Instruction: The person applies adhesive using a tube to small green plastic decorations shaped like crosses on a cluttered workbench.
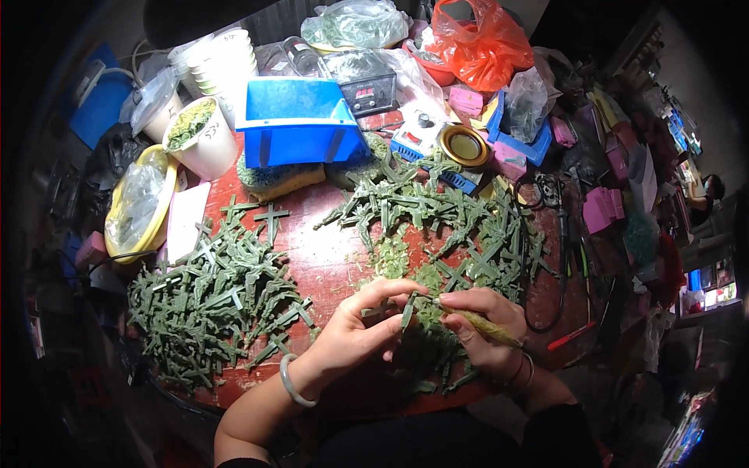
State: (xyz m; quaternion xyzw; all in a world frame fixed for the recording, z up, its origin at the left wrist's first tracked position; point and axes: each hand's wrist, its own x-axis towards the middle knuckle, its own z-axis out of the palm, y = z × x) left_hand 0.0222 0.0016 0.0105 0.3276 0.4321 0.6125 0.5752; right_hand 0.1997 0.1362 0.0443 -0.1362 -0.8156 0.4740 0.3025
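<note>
My left hand, with a pale bangle on its wrist, pinches a small dark green cross-shaped piece between thumb and fingers. In my right hand is a hand tool with a thick yellow-green handle; its tip meets the piece or comes very close to it, too small to tell. To the left of my hands lies a large heap of similar green crosses with figures. More green crosses are spread beyond and right of my hands. Pale green shavings lie between them on the red tabletop.
A blue plastic bin stands at the back on a sponge-like block. Left of it are a white cup of green bits and a yellow basin. A blue-and-white device with a round metal pot and a corded pen tool are right.
</note>
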